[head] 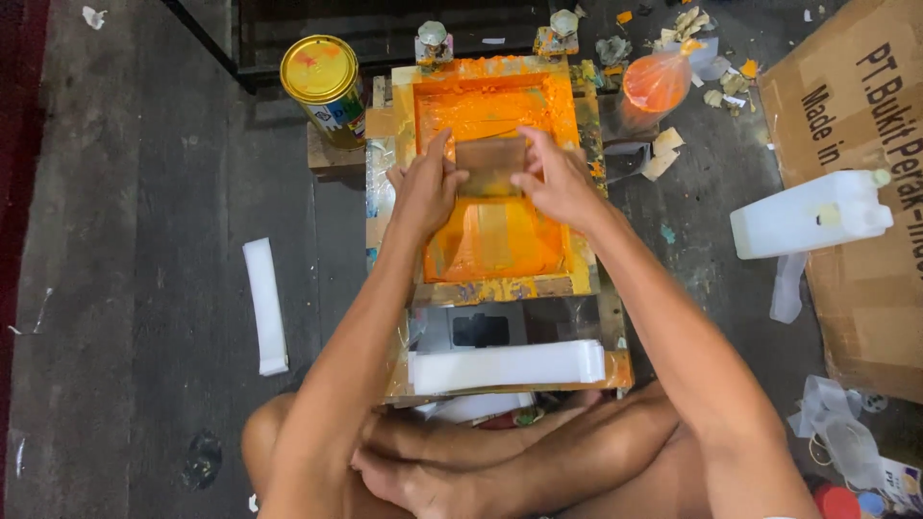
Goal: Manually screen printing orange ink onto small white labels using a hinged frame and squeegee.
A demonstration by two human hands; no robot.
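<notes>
From my head camera, my left hand point(426, 187) and right hand point(556, 181) both clamp the brown squeegee point(490, 165) by its ends — fingers curled narrow around it — inside the orange-inked screen frame point(496, 284) on the floor before my crossed legs. A gold-lidded tin point(322, 75) stands far left, a white jug point(810, 213) lies right, white strips point(507, 365) rest near me.

Dim room, light mostly from above/front: orange screen frame point(495, 173) bright and saturated, floor point(144, 240) dark grey w/ faint sheen. Gold can lid point(319, 67) glares. Soft shadows by arms. Slight softness and wide-angle bend at edges; corners murky.
</notes>
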